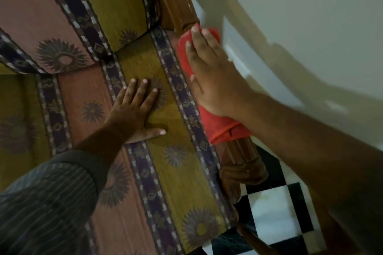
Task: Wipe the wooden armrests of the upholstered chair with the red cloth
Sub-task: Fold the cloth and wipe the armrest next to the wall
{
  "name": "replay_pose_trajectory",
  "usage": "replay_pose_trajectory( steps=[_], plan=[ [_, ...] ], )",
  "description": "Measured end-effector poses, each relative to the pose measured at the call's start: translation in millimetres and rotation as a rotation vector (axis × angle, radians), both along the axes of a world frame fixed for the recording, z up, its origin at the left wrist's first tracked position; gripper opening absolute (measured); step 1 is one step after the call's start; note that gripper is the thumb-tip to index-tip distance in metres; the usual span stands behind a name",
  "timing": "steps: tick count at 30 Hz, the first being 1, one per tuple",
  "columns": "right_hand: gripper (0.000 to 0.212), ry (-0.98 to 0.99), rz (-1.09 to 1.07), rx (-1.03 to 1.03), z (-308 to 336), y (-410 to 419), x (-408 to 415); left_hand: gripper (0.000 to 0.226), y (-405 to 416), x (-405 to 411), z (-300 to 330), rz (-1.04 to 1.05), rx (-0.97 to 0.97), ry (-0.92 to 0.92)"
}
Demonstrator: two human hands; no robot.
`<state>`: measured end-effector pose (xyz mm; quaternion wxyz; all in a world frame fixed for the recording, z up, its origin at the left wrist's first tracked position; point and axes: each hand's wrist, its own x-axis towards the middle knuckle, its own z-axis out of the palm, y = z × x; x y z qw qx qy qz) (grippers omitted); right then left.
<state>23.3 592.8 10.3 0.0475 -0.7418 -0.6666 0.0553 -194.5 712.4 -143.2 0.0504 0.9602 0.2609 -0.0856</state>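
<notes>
The red cloth (222, 126) lies draped along the wooden armrest (242, 155) on the right side of the upholstered chair (178, 172). My right hand (209, 72) presses flat on the cloth, fingers pointing toward the chair's back, with the cloth showing beyond the fingertips and behind the wrist. The armrest's fluted brown wood shows near its front end and again by the backrest. My left hand (134, 109) rests flat on the patterned seat cushion, fingers spread, holding nothing.
A pale wall (300, 16) runs close along the right of the armrest. Black and white checkered floor tiles (275, 209) show below the chair's front corner. The patterned backrest cushion (68, 16) fills the upper left.
</notes>
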Motion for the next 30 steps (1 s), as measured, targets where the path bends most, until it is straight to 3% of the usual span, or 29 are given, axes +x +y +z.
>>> replay_pose_trajectory(
  steps=[6, 14, 30],
  plan=[
    [0.071, -0.002, 0.017, -0.001, -3, -78, -25, 0.128, 2, -7, 7, -0.058, -0.005, 0.028],
    [0.075, -0.009, -0.004, -0.022, 0, -72, -20, 0.127, -2, -2, 11, -0.057, -0.027, 0.021],
    [0.080, -0.012, -0.102, 0.025, 4, 140, 33, 0.129, -1, -3, 11, -0.027, -0.070, 0.024]
  ],
)
